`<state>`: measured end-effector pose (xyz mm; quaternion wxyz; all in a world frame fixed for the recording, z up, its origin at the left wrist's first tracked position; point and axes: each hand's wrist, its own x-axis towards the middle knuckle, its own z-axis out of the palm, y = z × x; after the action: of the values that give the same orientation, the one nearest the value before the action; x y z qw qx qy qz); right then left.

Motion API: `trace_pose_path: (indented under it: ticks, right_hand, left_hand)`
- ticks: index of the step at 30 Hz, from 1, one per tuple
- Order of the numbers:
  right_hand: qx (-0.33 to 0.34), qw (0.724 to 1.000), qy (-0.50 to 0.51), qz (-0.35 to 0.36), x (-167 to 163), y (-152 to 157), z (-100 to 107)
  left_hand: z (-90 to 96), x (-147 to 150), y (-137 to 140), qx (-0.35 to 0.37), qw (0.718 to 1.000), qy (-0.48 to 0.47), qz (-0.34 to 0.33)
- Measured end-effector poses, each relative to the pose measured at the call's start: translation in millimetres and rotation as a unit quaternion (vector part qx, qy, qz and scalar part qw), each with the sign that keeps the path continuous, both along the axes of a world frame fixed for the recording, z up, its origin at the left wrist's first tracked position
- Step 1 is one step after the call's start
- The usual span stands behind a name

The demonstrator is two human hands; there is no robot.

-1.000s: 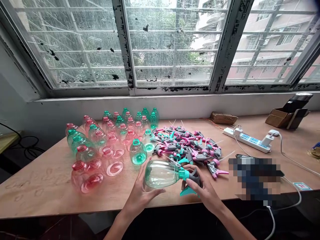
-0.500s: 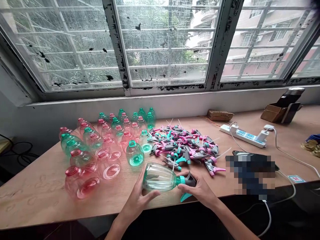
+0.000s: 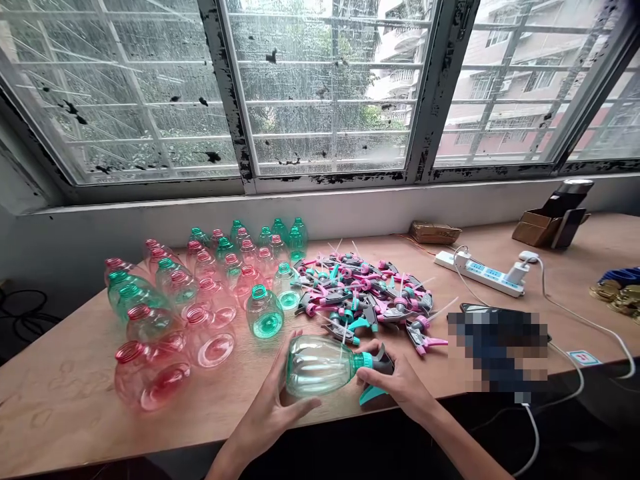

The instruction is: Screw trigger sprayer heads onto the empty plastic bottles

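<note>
A clear green spray bottle (image 3: 319, 365) lies on its side in the air above the table's front edge, its base to the left. My left hand (image 3: 277, 393) cups the base end, thumb below and fingers behind. At the neck, my right hand (image 3: 395, 380) grips the teal collar of the trigger sprayer (image 3: 367, 362); thumb and fingers are closed round it. The sprayer's teal trigger (image 3: 373, 395) points down. The sprayer sits on the bottle's mouth; how tightly, I cannot tell. Behind my hands lies a heap of pink, grey and teal trigger sprayers (image 3: 370, 290).
Several open pink bottles (image 3: 150, 383) and green bottles (image 3: 265, 313) crowd the left of the wooden table (image 3: 60, 400). To the right are a white power strip (image 3: 480, 272), a phone (image 3: 500, 320) with a cable, and a cardboard box (image 3: 537, 229). A brown package (image 3: 435, 232) lies near the wall.
The view has shifted slightly, so the table's things sit a little further left. Both hands keep their hold on the spray bottle, with little visible change.
</note>
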<state>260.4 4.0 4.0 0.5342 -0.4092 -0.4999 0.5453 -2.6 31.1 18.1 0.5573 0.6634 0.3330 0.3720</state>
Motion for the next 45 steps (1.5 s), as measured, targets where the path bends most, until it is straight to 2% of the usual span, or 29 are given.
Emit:
trace_pose_path:
  ticks: [3, 7, 10, 12, 16, 20, 26, 33, 41, 45]
  right_hand:
    - [-0.012, 1.0, 0.016, 0.006, -0.8, 0.3, 1.9]
    - [-0.008, 1.0, 0.012, 0.014, -1.0, 0.4, -0.7]
    - [0.002, 1.0, 0.006, 0.023, -0.3, 0.4, -4.2]
    - [0.001, 1.0, 0.01, 0.022, 0.1, 0.4, -5.4]
    - [-0.006, 0.999, 0.023, 0.023, 0.7, 0.6, -4.1]
    - [0.0, 1.0, 0.007, 0.028, 1.2, -0.1, -2.0]
    - [-0.008, 1.0, 0.006, 0.027, -0.2, -0.8, -3.5]
    - [0.014, 0.999, -0.009, 0.032, -2.5, -1.6, -4.8]
    - [-0.002, 1.0, 0.003, 0.024, 0.3, -1.7, -3.3]
    - [0.007, 1.0, -0.006, 0.029, 0.7, -1.4, -4.1]
  left_hand:
    - [-3.0, 0.8, -0.8, 0.026, 0.999, 0.017, 0.024]
    - [-5.2, -1.2, 0.2, -0.012, 1.0, 0.006, 0.024]
    - [-1.6, -3.1, 0.4, -0.027, 1.0, 0.0, -0.002]
    - [1.0, -3.0, -0.5, -0.01, 1.0, 0.013, -0.012]
    - [1.6, -1.0, -2.5, 0.042, 0.998, 0.04, 0.026]
    - [1.9, 0.0, -3.3, 0.01, 0.999, 0.038, 0.016]
    - [0.3, 0.8, -5.4, 0.108, 0.987, 0.101, 0.06]
    - [0.7, 1.1, -5.1, 0.02, 0.998, 0.044, 0.043]
    - [1.8, 2.7, -5.8, 0.07, 0.994, 0.075, 0.048]
    - [3.4, 1.9, -4.9, 0.023, 0.997, 0.06, 0.037]
